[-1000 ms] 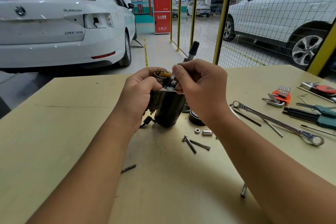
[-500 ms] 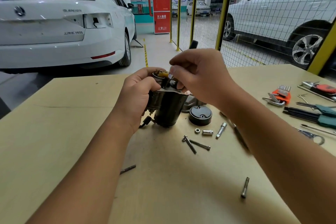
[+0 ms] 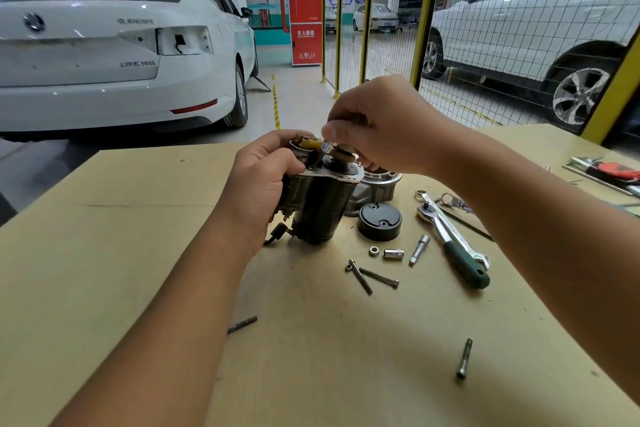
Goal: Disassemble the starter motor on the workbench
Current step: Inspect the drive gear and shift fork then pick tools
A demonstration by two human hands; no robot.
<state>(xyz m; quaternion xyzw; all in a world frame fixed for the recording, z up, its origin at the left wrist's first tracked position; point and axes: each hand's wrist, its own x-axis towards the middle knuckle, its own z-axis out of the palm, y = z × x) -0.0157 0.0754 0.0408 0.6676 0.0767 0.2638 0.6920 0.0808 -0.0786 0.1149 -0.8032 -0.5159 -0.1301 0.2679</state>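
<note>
Spanning a garage, workbench (image 3: 104, 270) fronts white car (image 3: 104, 55).

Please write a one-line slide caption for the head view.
Left hand steadies upright starter motor; right hand works a small tool at its top.

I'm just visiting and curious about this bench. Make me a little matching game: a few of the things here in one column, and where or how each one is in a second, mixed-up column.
Things
1. starter motor
2. round black cap
3. green-handled ratchet
4. lone bolt

Places or states
A. lying alone on the workbench, nearest the viewer
B. standing upright, gripped by the left hand
C. lying flat, right of the black cap
D. resting flat just right of the motor

Pairs: 1-B, 2-D, 3-C, 4-A
</note>
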